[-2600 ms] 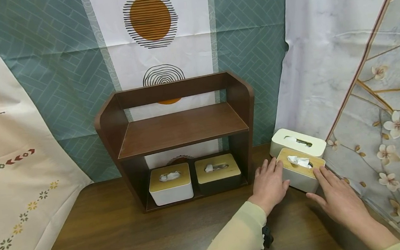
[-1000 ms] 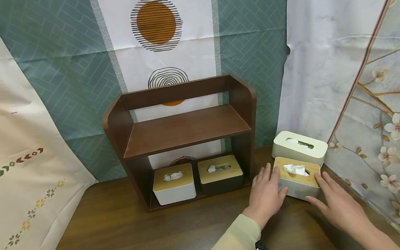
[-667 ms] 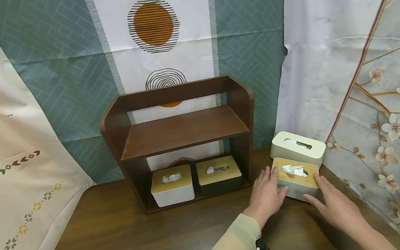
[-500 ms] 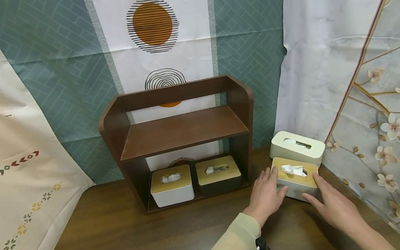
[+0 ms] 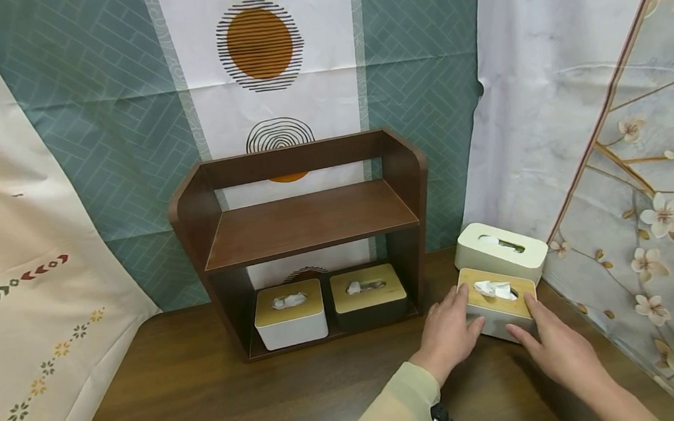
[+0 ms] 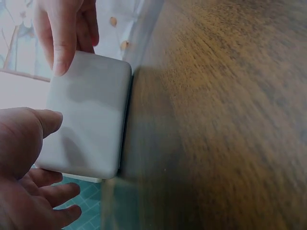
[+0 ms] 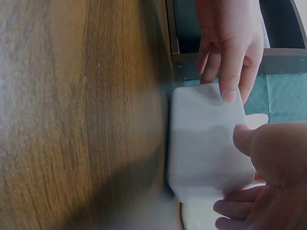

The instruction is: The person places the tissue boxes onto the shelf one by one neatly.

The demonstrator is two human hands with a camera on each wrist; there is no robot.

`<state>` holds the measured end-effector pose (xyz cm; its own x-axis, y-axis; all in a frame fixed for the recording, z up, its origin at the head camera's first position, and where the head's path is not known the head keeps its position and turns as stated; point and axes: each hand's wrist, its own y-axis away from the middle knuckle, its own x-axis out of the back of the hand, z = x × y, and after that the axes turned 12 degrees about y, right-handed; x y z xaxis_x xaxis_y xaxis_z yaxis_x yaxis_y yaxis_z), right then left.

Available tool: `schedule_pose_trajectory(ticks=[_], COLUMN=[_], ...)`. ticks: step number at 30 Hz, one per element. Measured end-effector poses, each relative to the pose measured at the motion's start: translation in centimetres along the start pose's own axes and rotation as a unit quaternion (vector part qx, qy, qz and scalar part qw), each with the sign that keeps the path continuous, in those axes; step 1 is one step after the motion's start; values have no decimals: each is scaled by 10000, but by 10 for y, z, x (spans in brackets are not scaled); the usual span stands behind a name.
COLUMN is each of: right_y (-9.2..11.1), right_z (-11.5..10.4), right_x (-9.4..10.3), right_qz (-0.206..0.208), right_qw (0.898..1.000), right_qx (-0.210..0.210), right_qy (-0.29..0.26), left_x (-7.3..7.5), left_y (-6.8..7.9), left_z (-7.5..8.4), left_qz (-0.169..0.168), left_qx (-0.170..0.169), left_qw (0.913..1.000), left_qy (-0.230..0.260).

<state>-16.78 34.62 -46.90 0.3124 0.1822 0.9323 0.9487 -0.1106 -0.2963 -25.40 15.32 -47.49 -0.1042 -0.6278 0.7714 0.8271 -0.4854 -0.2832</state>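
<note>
in the head view, a grey tissue box point(image 5: 498, 307) is gripped at its ends by the left hand point(image 5: 447, 336) and the right hand point(image 5: 566, 349) near the back right corner of the table point(image 5: 209, 402), apparently to be steadied from both sides. a pale green box point(image 5: 493, 257) is seen just behind; a white box point(image 5: 292, 333) and a dark box point(image 5: 373, 312) are lined up low in a brown shelf point(image 5: 308, 221) at the table's back edge. in the left wrist view, the near face is pressed by the left hand's thumb, with fingers spread at the end. in the right wrist view, the right hand's thumb is set likewise, presumably against slipping; whether the base is lifted cannot be told.
</note>
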Motion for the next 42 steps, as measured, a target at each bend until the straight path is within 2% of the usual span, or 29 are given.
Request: schedule_pose_trajectory(ticks=[5,14,21,37,42], right_y=[1,5,8,18,21], right_z=[-3,-8,-16,-50,-63], right_x=[1,7,16,28,37], right_qz=[-54,162,182,1023,1287], right_qw=[10000,9998,9998,9943,9906], right_qx=[-83,-72,-125,190,332], right_qy=[8,-15,-26,-237,-332], left_x=[2,12,25,61,80], left_y=[3,13,26,59,68], left_z=[-1,4,7,6,6], left_qz=[71,258,472,1351,1602], left_qx=[-13,-82,-218,-580,-810], left_qw=[10000,9996,9986,9887,9831], left_qy=[-22,108,-111,-298,-354])
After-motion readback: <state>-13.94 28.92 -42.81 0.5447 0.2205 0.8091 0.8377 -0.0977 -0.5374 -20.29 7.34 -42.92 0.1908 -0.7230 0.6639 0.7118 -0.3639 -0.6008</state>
